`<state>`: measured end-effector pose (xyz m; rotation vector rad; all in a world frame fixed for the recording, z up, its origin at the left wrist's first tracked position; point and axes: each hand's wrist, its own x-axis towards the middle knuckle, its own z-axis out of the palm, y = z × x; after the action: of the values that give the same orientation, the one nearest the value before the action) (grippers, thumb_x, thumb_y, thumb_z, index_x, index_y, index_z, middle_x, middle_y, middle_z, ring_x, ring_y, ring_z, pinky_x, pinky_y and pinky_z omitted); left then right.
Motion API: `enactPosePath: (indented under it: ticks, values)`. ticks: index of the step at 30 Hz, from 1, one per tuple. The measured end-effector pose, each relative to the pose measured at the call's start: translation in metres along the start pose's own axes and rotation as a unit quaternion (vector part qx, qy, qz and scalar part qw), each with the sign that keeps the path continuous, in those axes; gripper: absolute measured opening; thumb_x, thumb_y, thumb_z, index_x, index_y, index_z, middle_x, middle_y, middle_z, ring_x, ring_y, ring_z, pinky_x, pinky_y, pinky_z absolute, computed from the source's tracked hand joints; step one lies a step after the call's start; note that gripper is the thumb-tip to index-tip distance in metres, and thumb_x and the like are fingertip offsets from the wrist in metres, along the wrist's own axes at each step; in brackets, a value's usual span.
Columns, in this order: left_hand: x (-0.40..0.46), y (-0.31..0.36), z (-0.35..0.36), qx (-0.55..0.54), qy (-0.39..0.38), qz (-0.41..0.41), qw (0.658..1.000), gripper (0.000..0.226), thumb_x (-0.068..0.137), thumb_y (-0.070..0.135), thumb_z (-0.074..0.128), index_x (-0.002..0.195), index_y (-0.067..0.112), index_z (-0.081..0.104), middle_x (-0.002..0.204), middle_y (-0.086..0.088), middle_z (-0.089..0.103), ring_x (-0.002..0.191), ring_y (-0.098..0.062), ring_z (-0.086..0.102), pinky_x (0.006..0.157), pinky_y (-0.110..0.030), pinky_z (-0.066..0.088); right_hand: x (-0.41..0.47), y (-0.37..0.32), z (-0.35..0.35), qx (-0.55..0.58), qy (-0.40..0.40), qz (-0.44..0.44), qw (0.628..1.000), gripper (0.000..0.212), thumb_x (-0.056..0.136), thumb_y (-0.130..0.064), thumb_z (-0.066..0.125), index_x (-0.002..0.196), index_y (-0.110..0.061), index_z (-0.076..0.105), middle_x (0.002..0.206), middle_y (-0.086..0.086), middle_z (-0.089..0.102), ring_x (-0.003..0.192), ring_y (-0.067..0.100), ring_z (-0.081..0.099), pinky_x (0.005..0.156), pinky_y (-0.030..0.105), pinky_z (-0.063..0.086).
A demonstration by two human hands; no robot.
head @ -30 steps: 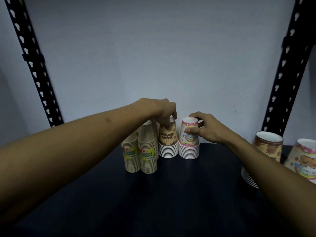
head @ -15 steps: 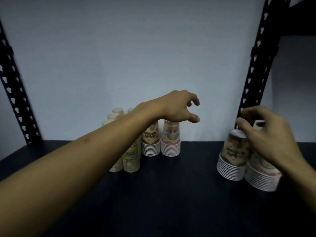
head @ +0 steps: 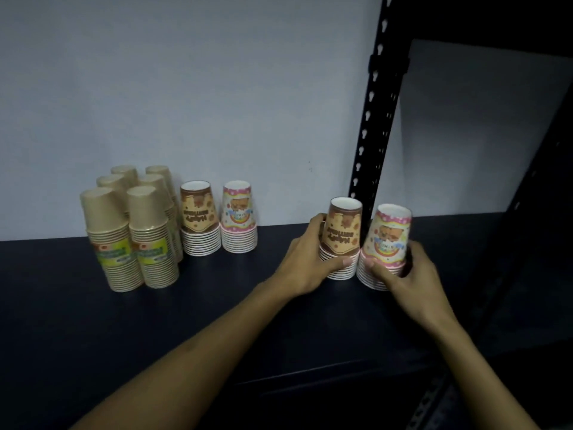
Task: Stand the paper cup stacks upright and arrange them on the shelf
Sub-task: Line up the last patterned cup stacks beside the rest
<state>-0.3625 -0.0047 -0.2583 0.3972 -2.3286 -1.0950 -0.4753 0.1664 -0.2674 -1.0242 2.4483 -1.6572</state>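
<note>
On the dark shelf [head: 217,305] a brown paper cup stack [head: 342,231] stands mouth-down at the right, with my left hand [head: 305,265] wrapped around its lower part. Right beside it a pink paper cup stack [head: 387,240] leans slightly right, gripped low by my right hand [head: 409,280]. Further left by the wall stand a second brown stack [head: 198,218] and a second pink stack [head: 238,217], side by side. Several plain tan cup stacks [head: 130,231] with yellow-green labels form a cluster at the far left.
A black perforated shelf upright [head: 376,119] rises just behind the two held stacks. A dark side panel [head: 527,243] closes the shelf on the right. The pale wall [head: 217,88] backs the shelf.
My left hand left the stacks by the wall and swung right onto the brown stack. My right hand dropped from the cup tops to the pink stack's base. The view panned right.
</note>
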Motion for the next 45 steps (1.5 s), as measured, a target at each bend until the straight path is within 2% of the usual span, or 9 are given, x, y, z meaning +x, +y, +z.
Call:
enactPosePath:
  ticks: [3,6,15,24,32,36,40,43,45]
  values:
    - [-0.007,-0.005,-0.004,-0.007,0.012,0.001,1.000,0.076,0.080,0.032,0.085,0.142,0.025,0.042,0.137,0.010,0.063,0.121,-0.003,0.060,0.101,-0.023,0.048,-0.002,-0.002,0.000,0.005,-0.016,-0.011,1.000,0.067,0.081,-0.029,0.084,0.137,-0.016,0.051,0.117,-0.008,0.063,0.093,-0.007,0.060,0.074,0.010,0.044]
    - [-0.016,-0.005,-0.016,0.005,0.012,0.001,1.000,0.076,0.077,0.034,0.087,0.140,0.025,0.045,0.135,0.010,0.064,0.119,-0.004,0.062,0.100,-0.023,0.050,-0.008,-0.005,0.002,0.015,-0.043,-0.017,0.999,0.068,0.079,-0.034,0.085,0.136,-0.020,0.052,0.117,-0.011,0.064,0.097,-0.007,0.062,0.076,0.011,0.046]
    - [-0.080,-0.008,-0.049,0.023,0.068,-0.013,0.997,0.079,0.074,0.035,0.088,0.139,0.030,0.043,0.107,0.035,0.056,0.098,0.028,0.054,0.082,-0.005,0.049,-0.042,-0.025,0.022,0.019,-0.102,-0.051,0.993,0.060,0.078,-0.040,0.082,0.129,-0.034,0.050,0.109,-0.029,0.062,0.099,-0.019,0.062,0.075,0.010,0.050]
    - [-0.134,-0.013,-0.102,0.065,0.105,-0.040,0.992,0.083,0.066,0.045,0.091,0.134,0.036,0.043,0.119,0.023,0.063,0.107,0.002,0.065,0.090,-0.027,0.059,-0.068,-0.055,0.063,0.051,-0.161,-0.079,0.982,0.060,0.079,-0.038,0.084,0.127,-0.032,0.050,0.112,-0.025,0.065,0.099,-0.018,0.062,0.075,0.003,0.050]
    - [-0.161,-0.013,-0.133,0.079,0.119,-0.075,0.987,0.084,0.067,0.044,0.090,0.133,0.037,0.039,0.122,0.024,0.059,0.112,-0.001,0.062,0.092,-0.030,0.058,-0.083,-0.079,0.090,0.059,-0.201,-0.097,0.973,0.062,0.080,-0.043,0.083,0.130,-0.031,0.047,0.122,-0.016,0.066,0.103,-0.010,0.064,0.078,0.004,0.050]
    - [-0.162,-0.008,-0.136,0.113,0.109,-0.074,0.985,0.096,0.068,0.050,0.088,0.141,0.037,0.028,0.131,0.019,0.054,0.118,-0.001,0.058,0.103,-0.036,0.052,-0.079,-0.084,0.084,0.049,-0.219,-0.099,0.969,0.073,0.073,-0.053,0.083,0.131,-0.035,0.044,0.126,-0.019,0.062,0.106,-0.013,0.061,0.089,0.016,0.055]
    - [-0.154,0.017,-0.152,0.165,0.135,-0.014,0.977,0.117,0.071,0.062,0.080,0.159,0.030,0.010,0.158,0.009,0.035,0.141,-0.006,0.039,0.117,-0.032,0.036,-0.062,-0.098,0.067,0.055,-0.156,-0.145,0.976,0.101,0.061,-0.078,0.077,0.143,-0.035,0.037,0.133,-0.010,0.056,0.120,0.003,0.057,0.099,0.028,0.049]
    - [-0.143,0.044,-0.171,0.256,0.093,0.038,0.961,0.094,0.080,0.060,0.072,0.156,0.028,0.027,0.154,0.005,0.041,0.140,-0.010,0.041,0.113,-0.027,0.035,-0.046,-0.123,0.051,0.002,-0.192,-0.175,0.966,0.086,0.072,-0.057,0.081,0.144,-0.033,0.040,0.120,-0.011,0.059,0.113,-0.001,0.057,0.093,0.021,0.048]
    - [-0.129,0.055,-0.183,0.322,0.030,0.044,0.945,0.084,0.085,0.058,0.069,0.155,0.029,0.032,0.149,0.001,0.048,0.137,-0.015,0.045,0.111,-0.029,0.037,-0.035,-0.136,0.047,-0.049,-0.235,-0.192,0.952,0.082,0.078,-0.046,0.082,0.147,-0.032,0.039,0.119,-0.010,0.059,0.108,0.002,0.060,0.090,0.025,0.053]
